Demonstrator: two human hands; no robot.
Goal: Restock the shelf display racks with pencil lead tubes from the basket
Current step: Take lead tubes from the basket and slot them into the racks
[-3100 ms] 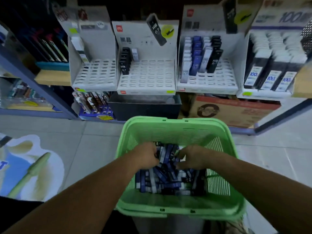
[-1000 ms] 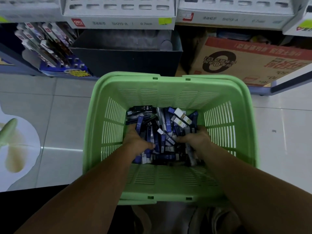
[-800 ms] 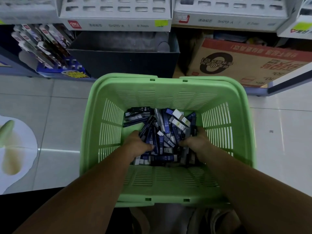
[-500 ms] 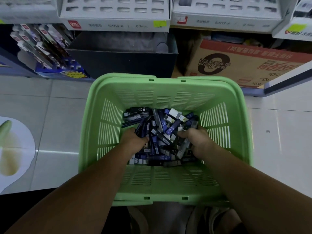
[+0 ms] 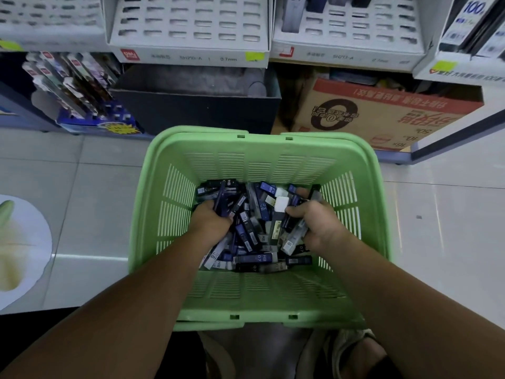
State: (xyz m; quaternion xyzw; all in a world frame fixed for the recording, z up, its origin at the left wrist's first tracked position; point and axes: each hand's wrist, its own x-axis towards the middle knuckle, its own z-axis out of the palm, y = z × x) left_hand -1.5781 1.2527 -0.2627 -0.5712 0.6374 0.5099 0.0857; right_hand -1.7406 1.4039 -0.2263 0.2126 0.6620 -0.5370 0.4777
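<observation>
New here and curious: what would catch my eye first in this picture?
A bright green basket fills the middle, a heap of dark blue and black lead tubes in its bottom. The left hand and the right hand are dug into the heap, gripping tubes. White slotted racks line the top.

Bare forearms [image 5: 153, 283], grey trouser fabric [image 5: 254, 351], pale strapped shoe [image 5: 352, 348]

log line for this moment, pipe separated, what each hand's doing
phase: picking stock | left hand: grips lead tubes in basket | right hand: grips several lead tubes | middle rack: front slots empty
</observation>
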